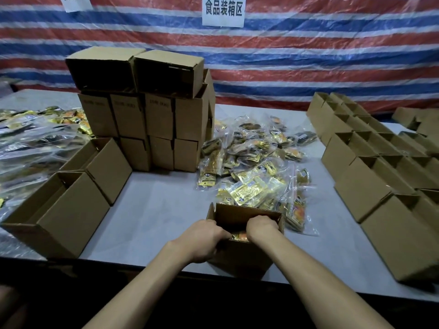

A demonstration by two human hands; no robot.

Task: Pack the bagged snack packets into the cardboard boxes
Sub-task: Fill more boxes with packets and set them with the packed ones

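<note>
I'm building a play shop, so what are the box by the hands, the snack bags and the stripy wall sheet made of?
The box looks like brown cardboard: matte, with folded flaps. The snack bags seem clear plastic, crinkled, with gold foil-like packets inside. The stripy sheet is probably plastic tarpaulin, shiny and wrinkled.

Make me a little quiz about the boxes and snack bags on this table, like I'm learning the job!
1. True or false: the left hand and the right hand are both at the open box by the front edge of the table.
2. The loose pile of bagged packets lies: A) behind that box, B) under the table, C) on top of stacked boxes.
3. Fill in: the many rows of open boxes stand on the person's ____ side.
Key: 1 true; 2 A; 3 right.
</note>
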